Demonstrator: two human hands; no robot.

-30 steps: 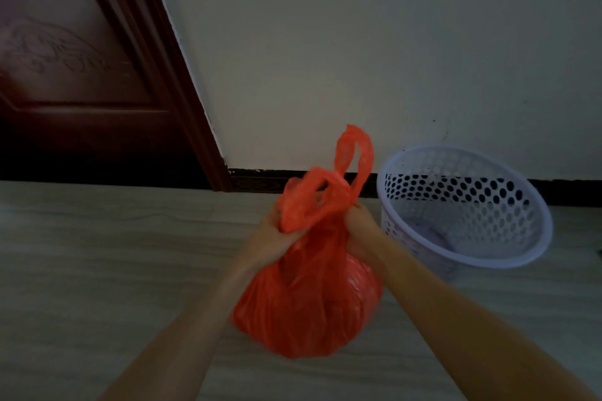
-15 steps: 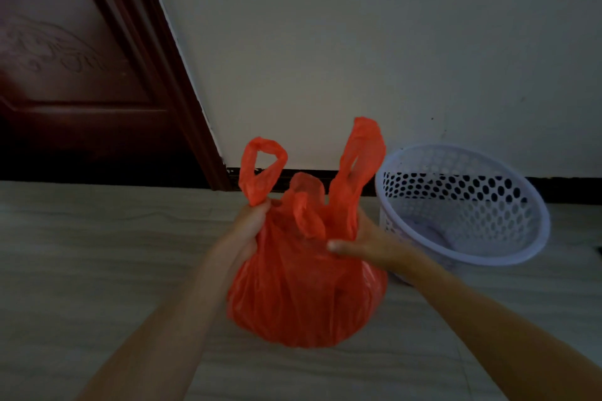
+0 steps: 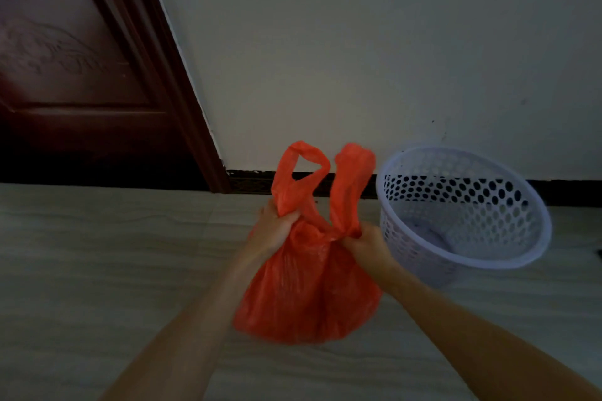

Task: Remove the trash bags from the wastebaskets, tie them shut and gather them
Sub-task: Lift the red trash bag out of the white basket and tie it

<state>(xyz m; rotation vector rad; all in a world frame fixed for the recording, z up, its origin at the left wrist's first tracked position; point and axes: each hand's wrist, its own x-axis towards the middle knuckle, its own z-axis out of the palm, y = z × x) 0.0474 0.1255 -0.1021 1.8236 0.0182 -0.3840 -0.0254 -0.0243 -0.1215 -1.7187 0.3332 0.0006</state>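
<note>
Beside the basket (image 3: pixel 462 212), left hand (image 3: pixel 277 231) and right hand (image 3: pixel 368 246) now grip separated bag (image 3: pixel 309 296) handles; knot unfinished.

free: open floor (image 3: pixel 97 270) left of bag (image 3: pixel 309 296) | blocked: wastebasket (image 3: pixel 462 215) just right, wall (image 3: pixel 358 58) behind

Single head view, facing forward-down, close above floor (image 3: pixel 97 270).
</note>
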